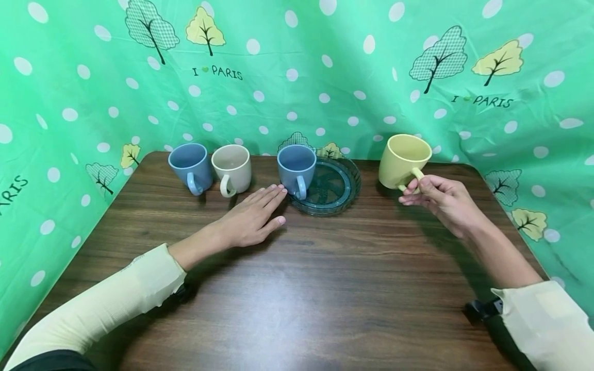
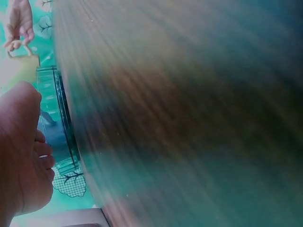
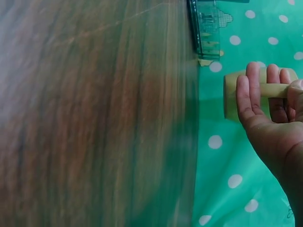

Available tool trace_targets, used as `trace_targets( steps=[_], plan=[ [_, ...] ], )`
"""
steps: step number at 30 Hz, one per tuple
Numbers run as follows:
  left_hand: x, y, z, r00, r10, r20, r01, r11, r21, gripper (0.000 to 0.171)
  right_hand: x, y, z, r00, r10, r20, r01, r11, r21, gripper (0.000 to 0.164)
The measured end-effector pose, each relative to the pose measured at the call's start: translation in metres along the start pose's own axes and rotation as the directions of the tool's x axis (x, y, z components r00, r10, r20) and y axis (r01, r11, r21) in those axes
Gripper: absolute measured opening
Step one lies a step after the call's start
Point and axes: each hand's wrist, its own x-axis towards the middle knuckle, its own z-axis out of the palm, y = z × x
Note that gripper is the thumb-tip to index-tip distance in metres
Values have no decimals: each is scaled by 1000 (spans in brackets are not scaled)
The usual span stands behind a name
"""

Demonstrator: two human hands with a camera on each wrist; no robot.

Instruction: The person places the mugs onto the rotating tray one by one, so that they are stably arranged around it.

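My right hand (image 1: 447,201) pinches the handle of a yellow mug (image 1: 393,167) between thumb and fingers. In the right wrist view a gap shows between this mug (image 3: 229,97) and the tabletop, so it is held up off the wood. My left hand (image 1: 250,219) lies palm down with straight fingers, its fingertips right beside a blue mug (image 1: 290,178). That mug is upright at the left part of a clear glass dish (image 1: 350,188) with a ridged rim, handle facing me.
Left of the dish stand a white mug (image 1: 238,175) and another blue mug (image 1: 181,172), both upright. A brown wooden table (image 1: 325,288) carries everything. Behind it and along its sides hangs a green dotted cloth (image 1: 320,46) with printed trees.
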Motion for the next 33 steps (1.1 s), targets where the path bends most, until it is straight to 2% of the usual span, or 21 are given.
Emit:
trace_targets(
  steps=[19,33],
  plan=[
    [2,-4,0,1000,-6,-8,6,1000,2,72,17,-4,21,1000,14,0,-14,1000,-14,31],
    [3,-7,-1,1000,-6,-12,6,1000,4,71,29,-9,38,999,21,33,-18,997,-76,32]
  ],
)
